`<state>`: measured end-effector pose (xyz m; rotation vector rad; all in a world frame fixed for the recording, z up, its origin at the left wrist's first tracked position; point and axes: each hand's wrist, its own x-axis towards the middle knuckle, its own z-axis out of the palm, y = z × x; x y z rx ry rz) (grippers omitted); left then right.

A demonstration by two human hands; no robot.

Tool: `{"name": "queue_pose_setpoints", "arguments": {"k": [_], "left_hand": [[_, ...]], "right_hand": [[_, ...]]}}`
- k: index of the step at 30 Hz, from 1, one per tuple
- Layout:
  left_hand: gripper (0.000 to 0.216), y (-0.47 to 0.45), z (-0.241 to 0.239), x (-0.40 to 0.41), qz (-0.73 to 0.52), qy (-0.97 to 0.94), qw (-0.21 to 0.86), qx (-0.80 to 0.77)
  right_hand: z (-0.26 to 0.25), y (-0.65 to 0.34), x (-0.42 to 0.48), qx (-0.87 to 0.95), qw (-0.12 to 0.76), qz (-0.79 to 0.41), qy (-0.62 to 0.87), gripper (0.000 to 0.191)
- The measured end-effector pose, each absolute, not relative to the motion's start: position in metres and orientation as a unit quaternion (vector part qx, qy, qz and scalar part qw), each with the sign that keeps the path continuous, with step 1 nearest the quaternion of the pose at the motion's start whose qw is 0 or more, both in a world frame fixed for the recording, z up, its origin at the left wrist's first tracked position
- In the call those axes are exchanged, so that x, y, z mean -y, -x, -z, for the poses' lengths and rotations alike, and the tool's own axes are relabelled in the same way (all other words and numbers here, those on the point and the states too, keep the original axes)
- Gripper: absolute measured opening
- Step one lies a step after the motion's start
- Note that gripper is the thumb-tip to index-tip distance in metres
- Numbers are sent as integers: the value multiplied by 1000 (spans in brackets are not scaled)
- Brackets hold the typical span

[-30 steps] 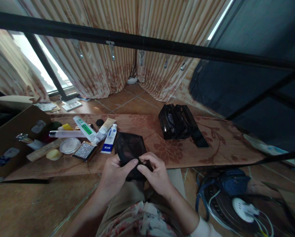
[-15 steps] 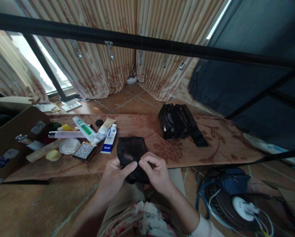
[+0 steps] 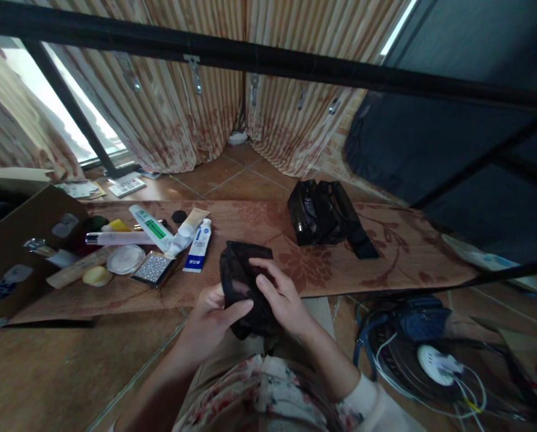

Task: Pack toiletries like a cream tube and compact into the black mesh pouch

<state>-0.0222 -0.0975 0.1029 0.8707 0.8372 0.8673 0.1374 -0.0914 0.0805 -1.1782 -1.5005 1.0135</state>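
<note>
A small black mesh pouch (image 3: 239, 270) is held up between both hands above my lap, in front of a patterned brown mat (image 3: 268, 264). My left hand (image 3: 209, 318) grips its lower left edge, thumb pressed across the fabric. My right hand (image 3: 284, 297) is curled over the pouch's right side, fingers closed on the mesh. To the left on the mat lie several toiletries: a blue-and-white tube (image 3: 198, 246), a green-and-white tube (image 3: 151, 227), a glittery compact (image 3: 153, 270) and a round clear lid (image 3: 125, 259).
A black glossy bag (image 3: 324, 216) lies further back on the mat. A cardboard box (image 3: 20, 252) stands at the left. A fan with white cables (image 3: 430, 360) lies on the floor at the right. Curtains (image 3: 214, 114) hang behind a black bar (image 3: 268, 57).
The pouch has been lifted and crumpled closer to me. My right hand has moved up over its right side, and the left thumb now lies across its lower edge.
</note>
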Motion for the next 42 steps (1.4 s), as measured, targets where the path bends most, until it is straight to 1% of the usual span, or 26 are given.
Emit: {"name": "queue_pose_setpoints", "arguments": {"k": [5,7,11,14,16,21,25,29,36,42], "left_hand": [[16,17,-101,101,-369,-440,742,-346],[15,17,-102,101,-362,-439,745,-349],[14,15,-104,105,-324,-416,775,-349],[14,12,-100,112,-317,-378,798,-347],[16,11,-97,116,-327,-353,808,-340],[19,9,-94,122,-316,-301,850,-294],[19,7,-98,124,-330,-258,868,-268],[18,5,-102,126,-329,-243,871,-272],[29,-1,-104,126,-328,-225,872,-285],[23,-3,-102,129,-329,-167,884,-288]], "right_hand": [[-91,-132,83,663,466,-405,423,34],[-91,-127,81,661,475,-417,405,40],[-82,-116,80,562,528,-450,452,51],[-78,-111,79,503,567,-442,480,56],[-79,-110,78,494,576,-432,487,57],[-86,-112,76,499,579,-415,493,59],[-91,-111,76,506,578,-413,489,59],[-90,-110,75,500,575,-410,501,60],[-79,-112,72,471,587,-407,518,60],[-74,-112,72,460,591,-414,518,60]]}}
